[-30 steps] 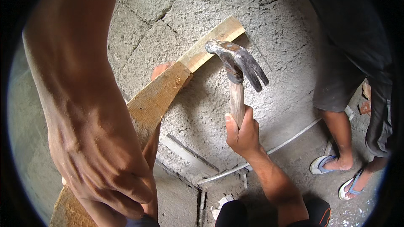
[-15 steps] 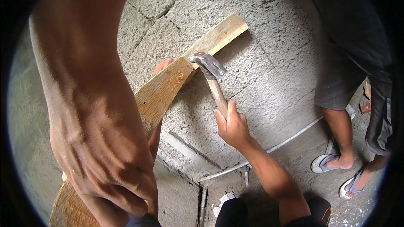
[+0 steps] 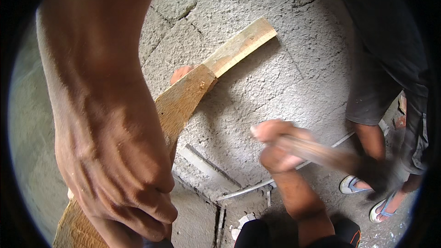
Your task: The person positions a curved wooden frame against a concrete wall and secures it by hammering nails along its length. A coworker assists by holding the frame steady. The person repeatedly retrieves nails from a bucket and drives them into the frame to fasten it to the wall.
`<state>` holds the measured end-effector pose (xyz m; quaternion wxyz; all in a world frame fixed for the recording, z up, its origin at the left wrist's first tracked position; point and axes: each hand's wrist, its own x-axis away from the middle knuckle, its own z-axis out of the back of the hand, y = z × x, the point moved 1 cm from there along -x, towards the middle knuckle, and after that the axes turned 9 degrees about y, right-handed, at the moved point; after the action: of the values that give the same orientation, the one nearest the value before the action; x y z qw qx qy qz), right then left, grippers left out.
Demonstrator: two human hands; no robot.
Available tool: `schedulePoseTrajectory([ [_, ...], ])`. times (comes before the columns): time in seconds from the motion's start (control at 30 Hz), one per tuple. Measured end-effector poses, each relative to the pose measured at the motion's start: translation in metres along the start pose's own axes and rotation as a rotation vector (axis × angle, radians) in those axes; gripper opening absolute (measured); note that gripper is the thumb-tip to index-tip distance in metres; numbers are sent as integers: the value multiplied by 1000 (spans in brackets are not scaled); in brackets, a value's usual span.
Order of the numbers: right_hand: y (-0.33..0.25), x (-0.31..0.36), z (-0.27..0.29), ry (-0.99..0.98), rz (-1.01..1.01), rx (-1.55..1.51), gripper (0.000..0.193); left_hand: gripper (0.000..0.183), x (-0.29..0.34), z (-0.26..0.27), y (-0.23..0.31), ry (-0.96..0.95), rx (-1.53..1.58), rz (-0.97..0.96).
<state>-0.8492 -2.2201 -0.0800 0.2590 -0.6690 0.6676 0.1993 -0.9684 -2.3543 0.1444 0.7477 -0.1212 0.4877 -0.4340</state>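
Observation:
My right hand (image 3: 280, 147) grips the wooden handle of a hammer (image 3: 326, 153), swung out to the right and smeared by motion. The hammer's head is a dark blur. My left hand (image 3: 181, 74) is mostly hidden behind a rough wooden board (image 3: 183, 103); its fingers show past the board's far edge, wrapped round it. A paler wooden strip (image 3: 245, 45) meets the board's upper end and slants up to the right. Close on the left, another person's hand (image 3: 115, 174) reaches down from above, fingers curled over the board's lower part (image 3: 78, 225).
Behind the boards is a rough, cracked cement wall (image 3: 275, 82). A person in dark clothes (image 3: 372, 78) and flip-flops (image 3: 351, 184) stands at the right, near the hammer. A narrow grey strip (image 3: 209, 167) and a thin pale rod (image 3: 248, 190) lie low down.
My right hand has drawn the hammer away from the joint of the two wooden pieces, swinging its head back to the right. Both pieces stay together, shifted slightly right in view.

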Motion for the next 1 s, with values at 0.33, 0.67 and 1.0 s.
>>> schedulePoseTrajectory([
  [0.33,3,-3,-8,-135,59,361,25,46,3,9,3,3,-18,-19],
  [0.67,37,27,-26,-258,-159,493,21,48,6,7,0,17,-41,-36],
  [1.0,17,4,-5,108,168,-102,23,50,11,-2,-4,21,-71,-47],
])
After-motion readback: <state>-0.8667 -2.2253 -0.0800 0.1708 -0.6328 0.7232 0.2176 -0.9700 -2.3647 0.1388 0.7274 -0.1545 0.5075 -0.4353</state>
